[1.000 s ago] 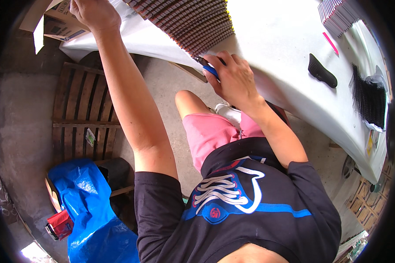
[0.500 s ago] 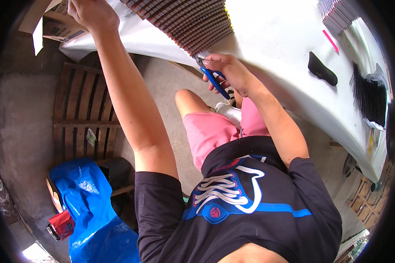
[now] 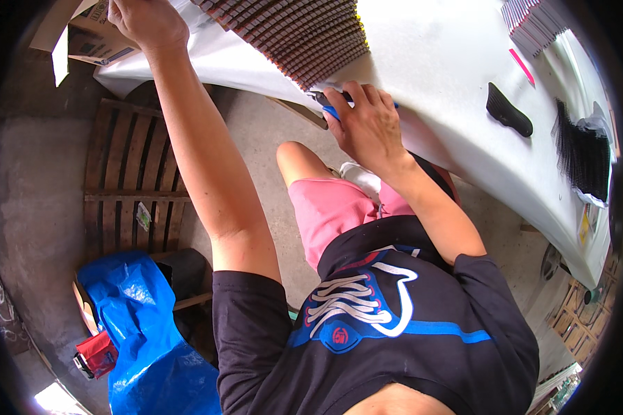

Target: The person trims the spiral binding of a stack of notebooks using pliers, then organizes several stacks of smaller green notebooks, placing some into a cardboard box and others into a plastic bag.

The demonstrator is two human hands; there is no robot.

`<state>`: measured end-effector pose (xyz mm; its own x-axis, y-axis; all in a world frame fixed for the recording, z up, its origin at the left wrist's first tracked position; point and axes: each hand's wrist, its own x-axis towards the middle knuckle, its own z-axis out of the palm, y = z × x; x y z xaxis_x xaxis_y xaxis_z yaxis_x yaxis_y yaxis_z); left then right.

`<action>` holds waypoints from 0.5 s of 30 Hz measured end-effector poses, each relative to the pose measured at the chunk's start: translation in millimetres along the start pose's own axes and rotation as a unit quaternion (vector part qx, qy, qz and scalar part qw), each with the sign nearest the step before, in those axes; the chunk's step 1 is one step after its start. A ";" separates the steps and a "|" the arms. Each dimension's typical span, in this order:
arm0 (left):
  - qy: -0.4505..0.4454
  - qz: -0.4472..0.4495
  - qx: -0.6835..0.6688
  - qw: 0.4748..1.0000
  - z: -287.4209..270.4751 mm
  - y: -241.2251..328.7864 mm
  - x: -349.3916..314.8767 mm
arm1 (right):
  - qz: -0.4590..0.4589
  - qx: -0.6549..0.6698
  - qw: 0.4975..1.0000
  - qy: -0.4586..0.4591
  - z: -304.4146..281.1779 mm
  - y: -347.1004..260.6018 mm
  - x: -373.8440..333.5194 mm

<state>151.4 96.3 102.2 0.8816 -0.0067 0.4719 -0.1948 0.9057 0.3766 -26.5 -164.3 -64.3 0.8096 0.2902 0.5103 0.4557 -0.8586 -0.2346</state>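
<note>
My right hand is closed around a pair of blue-handled cutting pliers, back of the hand upward. The hand covers most of the handles. The dark jaws touch or nearly touch the near corner of a large block of ribbed brown and grey strips, laid in close rows with yellow bits along its right edge. My left arm reaches far to the upper left, where my left hand is beside an open cardboard box. Most of its fingers are cut off by the top edge, so its grip is hidden.
The white-covered table carries a second strip stack, a pink stick, a black curved piece and black bristly material. A wooden pallet and a blue plastic sheet are at lower left.
My right hand has turned over from beside the table edge, with the pliers swinging from pointing down to lying nearly level. My left hand has hardly moved.
</note>
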 end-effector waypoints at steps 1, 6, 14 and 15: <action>0.000 0.004 0.004 1.000 1.0 0.6 -1.3 | 0.003 0.006 1.000 -0.003 -1.9 -1.0 0.4; -0.029 0.326 0.379 0.866 21.8 -25.1 -11.7 | 0.050 0.083 0.995 -0.038 -28.9 2.4 10.0; -0.146 0.354 0.547 0.744 49.3 -49.4 -40.4 | 0.145 -0.116 0.982 -0.025 -59.1 121.3 3.0; -0.152 0.355 0.561 0.732 51.4 -49.9 -41.5 | 0.150 -0.129 0.979 -0.037 -59.9 129.6 -3.1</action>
<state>102.4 29.6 104.8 0.2828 0.0482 0.9580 -0.9390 -0.1898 0.2868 7.9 -301.8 -46.7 0.9216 0.0293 0.3870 0.0916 -0.9854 -0.1436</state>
